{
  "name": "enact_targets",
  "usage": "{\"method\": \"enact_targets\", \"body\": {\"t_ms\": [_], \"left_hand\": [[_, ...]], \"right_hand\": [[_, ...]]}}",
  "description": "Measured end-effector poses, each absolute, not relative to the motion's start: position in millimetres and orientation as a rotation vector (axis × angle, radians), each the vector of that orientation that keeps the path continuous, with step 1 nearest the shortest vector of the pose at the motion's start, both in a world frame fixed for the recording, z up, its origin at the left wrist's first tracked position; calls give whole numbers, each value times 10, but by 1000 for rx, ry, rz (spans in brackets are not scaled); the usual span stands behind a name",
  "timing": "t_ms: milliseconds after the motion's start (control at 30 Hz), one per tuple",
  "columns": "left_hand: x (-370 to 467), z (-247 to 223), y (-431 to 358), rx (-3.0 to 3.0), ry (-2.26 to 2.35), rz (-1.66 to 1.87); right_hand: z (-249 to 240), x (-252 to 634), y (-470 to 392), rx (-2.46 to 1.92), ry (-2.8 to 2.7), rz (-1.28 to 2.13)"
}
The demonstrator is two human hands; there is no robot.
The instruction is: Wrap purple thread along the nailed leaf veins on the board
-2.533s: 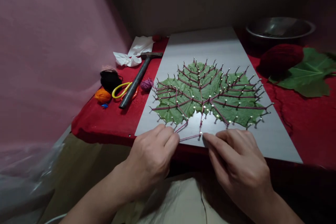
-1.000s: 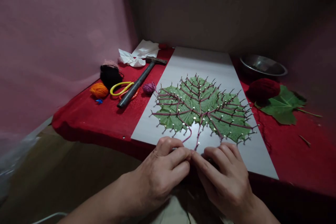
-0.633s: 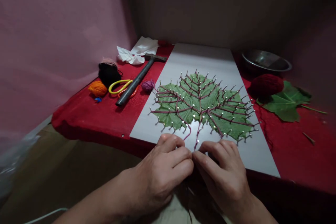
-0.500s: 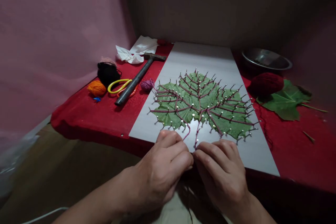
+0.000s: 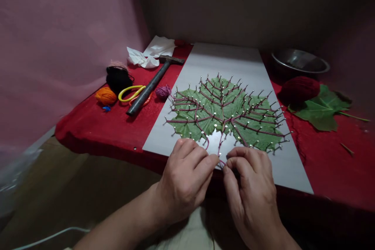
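A green lobed leaf (image 5: 211,105) lies on a white board (image 5: 234,60), ringed and dotted with upright nails. Purple yarn (image 5: 249,127) runs from nail to nail along the leaf's veins. At the near edge of the board, below the leaf's stem end, my left hand (image 5: 187,175) is closed, thumb and forefinger pinching the yarn. Close on its right, my right hand (image 5: 252,187) pinches the same purple strand between thumb and fingertip. A short loop of yarn shows between the two hands, beside a nail. The left hand's other fingers are curled, partly hidden.
Left of the board, on red cloth (image 5: 96,125), lie a hammer (image 5: 152,86), yellow-handled scissors (image 5: 129,93), a purple yarn ball (image 5: 163,92), orange yarn (image 5: 106,95) and black yarn (image 5: 118,79). To the right are a metal bowl (image 5: 300,62), dark red yarn (image 5: 301,89) and a loose leaf (image 5: 322,109).
My hands have drawn slightly apart and moved up toward the nail at the board's near edge. A yarn loop now shows between the fingertips. The view has shifted slightly.
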State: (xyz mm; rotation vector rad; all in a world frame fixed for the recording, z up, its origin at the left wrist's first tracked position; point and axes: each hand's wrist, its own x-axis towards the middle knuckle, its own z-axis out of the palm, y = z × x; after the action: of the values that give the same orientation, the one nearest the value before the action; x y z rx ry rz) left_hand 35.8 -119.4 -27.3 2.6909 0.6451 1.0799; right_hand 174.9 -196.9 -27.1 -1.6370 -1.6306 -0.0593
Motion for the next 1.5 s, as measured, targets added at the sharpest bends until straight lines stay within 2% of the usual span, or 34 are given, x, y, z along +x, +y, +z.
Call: {"method": "enact_targets", "body": {"t_ms": [433, 833, 1033, 1500], "left_hand": [[298, -223, -1187, 2497, 704, 1256], [357, -281, -1242, 2664, 565, 1147], [324, -250, -1281, 2671, 765, 1063], [401, -292, -1282, 2698, 640, 1094]], "right_hand": [[-274, 1737, -1966, -1663, -1638, -53], [-275, 1745, -1980, -1650, -1597, -12], [-261, 1757, -1980, -1626, -1585, 26], [-264, 1752, -1984, -1627, -1579, 14]]}}
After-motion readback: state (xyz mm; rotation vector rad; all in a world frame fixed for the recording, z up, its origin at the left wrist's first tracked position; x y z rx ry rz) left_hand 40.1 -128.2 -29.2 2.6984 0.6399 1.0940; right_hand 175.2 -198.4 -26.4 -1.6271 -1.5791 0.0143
